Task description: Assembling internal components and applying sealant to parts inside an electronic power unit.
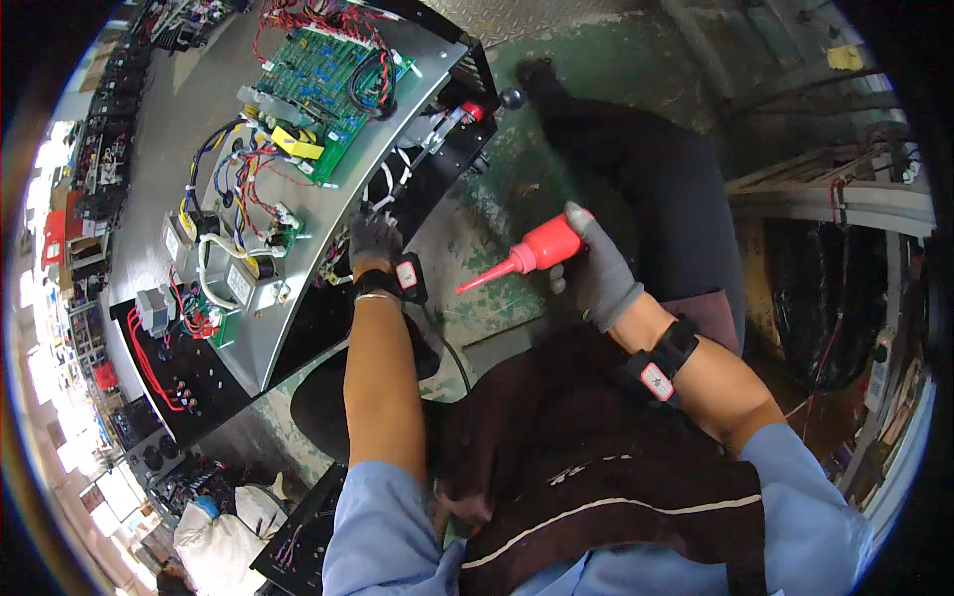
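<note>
A red squeeze bottle (pixel 553 244) with a long tapered nozzle lies in my right hand (pixel 604 273), its nozzle pointing left and slightly down. A grey glove covers that hand, and its fingers are closed round the base of the bottle. My left hand (pixel 377 241), in a dark glove, reaches to the black side of an opened metal chassis (pixel 343 223), beside white wires (pixel 396 177). Its fingertips blend into the dark parts there, so their grip is unclear. On the chassis sits a green circuit board (pixel 323 84) with a yellow-wrapped component (pixel 297 143).
Bundled coloured wires (pixel 238 184) and a transformer (pixel 241 280) sit on the chassis, left of my left hand. A red knob (pixel 473 111) sticks out at its far edge. Worn green floor (pixel 497 214) lies below; a metal frame (pixel 845 209) stands at right.
</note>
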The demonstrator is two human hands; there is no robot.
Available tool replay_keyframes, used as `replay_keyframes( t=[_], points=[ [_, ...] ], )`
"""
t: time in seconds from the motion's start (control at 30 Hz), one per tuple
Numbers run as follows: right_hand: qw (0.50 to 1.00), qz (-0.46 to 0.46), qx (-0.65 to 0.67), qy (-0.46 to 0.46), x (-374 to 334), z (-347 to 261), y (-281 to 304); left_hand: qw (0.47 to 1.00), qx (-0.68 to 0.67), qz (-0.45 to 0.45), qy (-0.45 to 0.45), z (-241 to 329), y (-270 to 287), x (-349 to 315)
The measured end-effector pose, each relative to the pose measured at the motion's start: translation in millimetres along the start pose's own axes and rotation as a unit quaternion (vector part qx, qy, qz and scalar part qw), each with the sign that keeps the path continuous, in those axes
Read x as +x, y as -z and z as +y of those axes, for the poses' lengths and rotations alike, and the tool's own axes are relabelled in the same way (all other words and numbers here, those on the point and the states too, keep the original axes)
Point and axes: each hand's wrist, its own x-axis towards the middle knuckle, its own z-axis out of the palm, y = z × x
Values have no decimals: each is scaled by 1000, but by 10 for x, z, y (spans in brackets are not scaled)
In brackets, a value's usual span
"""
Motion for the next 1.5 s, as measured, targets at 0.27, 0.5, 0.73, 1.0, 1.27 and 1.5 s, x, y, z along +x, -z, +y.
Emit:
replay_keyframes(
  t=[0.27, 0.5, 0.73, 1.0, 1.27, 1.5],
  points=[
    [999, -23, 22, 19, 35, 0, 14, 951, -238, 189, 65, 479, -811, -190],
    [999, -37, -3, 18, 64, 19, 20, 865, -419, 276, -30, 758, -1470, -508],
    [1000, -5, 5, 24, 36, 15, -1, 865, -429, 256, 44, 749, -1213, -449],
    [1000, 26, 6, 2, -2, -16, -22, 925, -238, 295, 34, 538, -924, -352],
    [1000, -24, 9, 11, -31, 16, -24, 887, -423, 152, 109, 627, -787, -485],
    [998, -42, -36, -7, -67, -24, -317, 961, -11, 248, -121, 1098, -1219, -1282]
  ],
)
